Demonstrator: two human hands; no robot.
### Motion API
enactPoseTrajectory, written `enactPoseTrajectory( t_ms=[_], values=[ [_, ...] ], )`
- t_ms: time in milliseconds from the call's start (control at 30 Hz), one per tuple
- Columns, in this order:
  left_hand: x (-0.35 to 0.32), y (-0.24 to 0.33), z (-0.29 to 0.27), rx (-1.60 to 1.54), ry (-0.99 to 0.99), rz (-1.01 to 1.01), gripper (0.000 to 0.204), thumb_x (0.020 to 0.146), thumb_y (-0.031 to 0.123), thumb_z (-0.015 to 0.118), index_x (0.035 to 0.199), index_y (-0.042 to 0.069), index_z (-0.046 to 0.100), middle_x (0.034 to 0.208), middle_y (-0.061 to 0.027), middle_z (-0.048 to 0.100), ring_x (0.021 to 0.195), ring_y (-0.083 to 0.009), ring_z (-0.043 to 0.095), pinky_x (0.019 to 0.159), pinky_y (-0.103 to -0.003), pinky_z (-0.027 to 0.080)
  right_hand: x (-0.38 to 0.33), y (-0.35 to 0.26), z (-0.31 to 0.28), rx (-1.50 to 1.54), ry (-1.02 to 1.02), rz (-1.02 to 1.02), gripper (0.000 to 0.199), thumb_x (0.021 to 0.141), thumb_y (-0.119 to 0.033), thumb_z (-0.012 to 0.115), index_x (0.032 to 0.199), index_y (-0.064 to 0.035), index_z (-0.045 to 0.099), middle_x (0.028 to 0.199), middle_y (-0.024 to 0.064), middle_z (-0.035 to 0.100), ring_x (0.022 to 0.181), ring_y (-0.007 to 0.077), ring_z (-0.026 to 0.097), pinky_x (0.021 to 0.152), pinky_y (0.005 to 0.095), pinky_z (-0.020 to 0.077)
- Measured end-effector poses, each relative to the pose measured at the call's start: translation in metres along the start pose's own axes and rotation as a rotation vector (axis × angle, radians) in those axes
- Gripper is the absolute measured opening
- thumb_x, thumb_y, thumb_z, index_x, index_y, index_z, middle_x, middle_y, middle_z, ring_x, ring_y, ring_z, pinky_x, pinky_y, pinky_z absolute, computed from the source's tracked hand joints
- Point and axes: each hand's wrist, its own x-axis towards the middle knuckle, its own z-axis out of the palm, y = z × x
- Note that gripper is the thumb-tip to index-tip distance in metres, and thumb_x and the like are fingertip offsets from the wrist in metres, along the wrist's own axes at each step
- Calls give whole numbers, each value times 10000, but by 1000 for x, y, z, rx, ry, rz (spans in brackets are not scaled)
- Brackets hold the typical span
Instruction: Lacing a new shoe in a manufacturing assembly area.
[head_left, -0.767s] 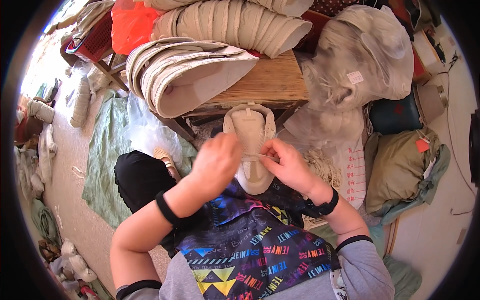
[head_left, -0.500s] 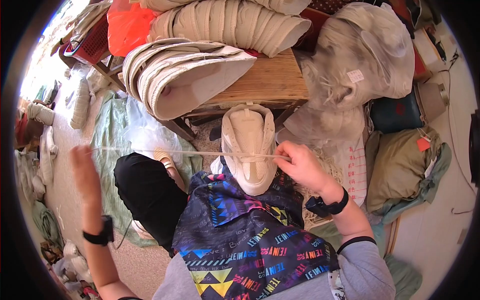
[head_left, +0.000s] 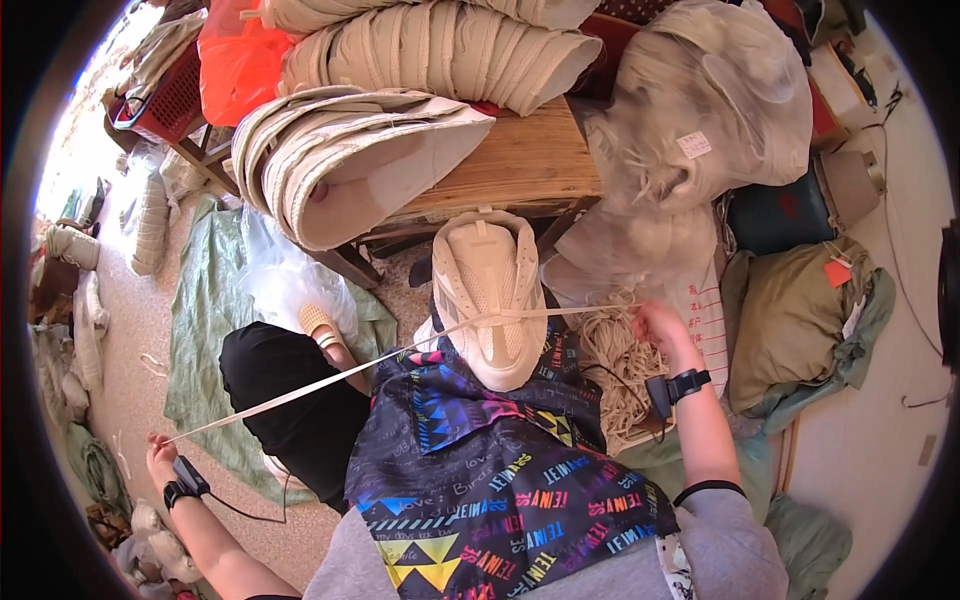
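A cream shoe upper [head_left: 490, 290] stands toe-down on my lap, over a patterned dark apron [head_left: 500, 470]. A flat cream lace [head_left: 300, 392] runs through it, stretched taut on both sides. My left hand [head_left: 160, 455] is flung far out to the lower left, pinching one end of the lace. My right hand [head_left: 660, 325] holds the other end just right of the shoe, above a bundle of cream laces [head_left: 615, 365].
A wooden table [head_left: 520, 165] ahead carries stacks of cream shoe uppers [head_left: 340, 160]. Clear plastic bags [head_left: 700, 110] of material sit to the right, with an olive bag [head_left: 800, 320]. A green sheet [head_left: 205, 330] covers the floor at left, beside a red basket [head_left: 170, 100].
Both hands were together at the shoe; my left hand has swung far out left and down, pulling the lace taut. My right hand moved right with the other end.
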Motion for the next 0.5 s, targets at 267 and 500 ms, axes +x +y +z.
enactPoseTrajectory(
  t_ms=[267,500],
  values=[
    [-10,6,18,343,-52,222,107,828,-69,472,879,0,537,728,-43,439,626,-156,450,570,-267,356,44,100,-181,1413,484,-28,233,935,48,427,1119,19,567,818,19,481,584,100,400,439,198,294],
    [-76,145,-83,2324,415,192,233,878,137,530,759,-57,580,740,-112,619,651,-269,554,613,-398,449,-5,206,-301,-156,717,-270,209,862,30,547,691,-89,538,627,-35,469,553,113,439,509,296,384]
  ],
)
